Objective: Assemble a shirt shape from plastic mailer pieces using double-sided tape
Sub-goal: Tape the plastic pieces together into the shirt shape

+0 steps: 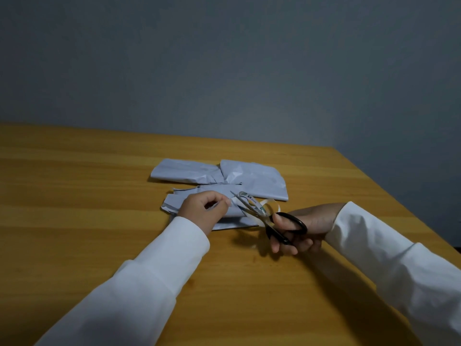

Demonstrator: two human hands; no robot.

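Grey plastic mailer pieces [254, 177] lie joined in a shirt-like shape at the table's middle, with a smaller piece [189, 194] in front. My left hand [204, 208] rests on that front piece and pinches the end of a strip of tape between thumb and forefinger. My right hand [301, 233] grips black-handled scissors [272, 218], their blades parted and pointing left toward the strip. A roll of double-sided tape [259, 207] with printed liner sits by the blades, partly hidden behind them.
The wooden table [99, 196] spreads wide to the left and front. Its right edge [399, 203] runs diagonally close to my right sleeve. A plain grey wall stands behind.
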